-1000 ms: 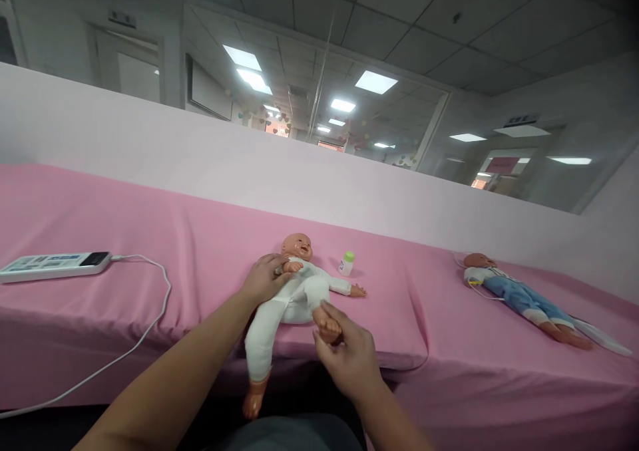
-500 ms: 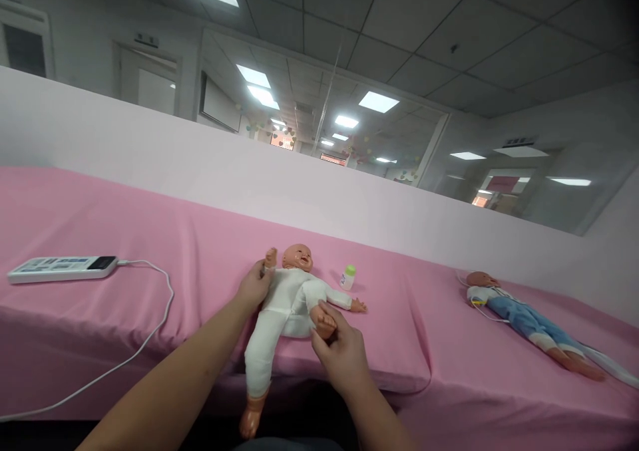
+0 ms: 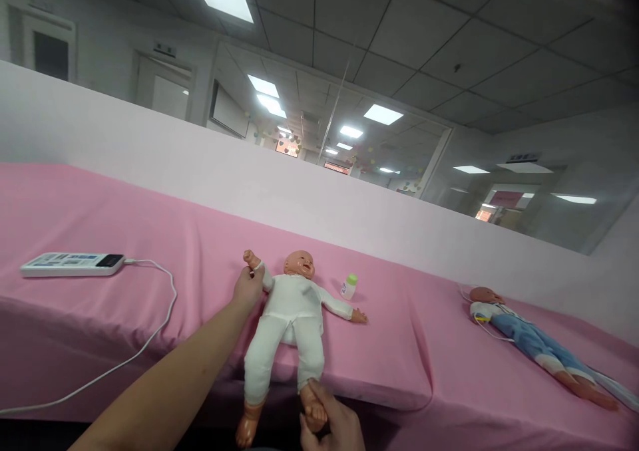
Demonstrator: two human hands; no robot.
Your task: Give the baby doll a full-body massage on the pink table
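Observation:
A baby doll [image 3: 293,301] in a white top and white trousers lies on its back on the pink-covered bench, its feet hanging past the front edge. My left hand [image 3: 248,287] is closed around the doll's forearm at the left of the picture, close to its wrist. Lower down, my right hand [image 3: 335,419] grips the doll's foot on the right side, thumb and fingers around the ankle. The doll's other leg hangs untouched. Beside its shoulder stands a small bottle [image 3: 349,287] with a green cap.
A white device [image 3: 72,265] with a dark display and a cable [image 3: 172,291] lies at the left. On the right lies a second doll [image 3: 529,338] in blue trousers, with tubes around it. The pink sheet [image 3: 379,358] drops over the front edge; a white wall and window stand behind.
My right hand has drawn the doll's raised leg down and straight. My left hand has moved the doll's arm outward to the left. The view has shifted slightly.

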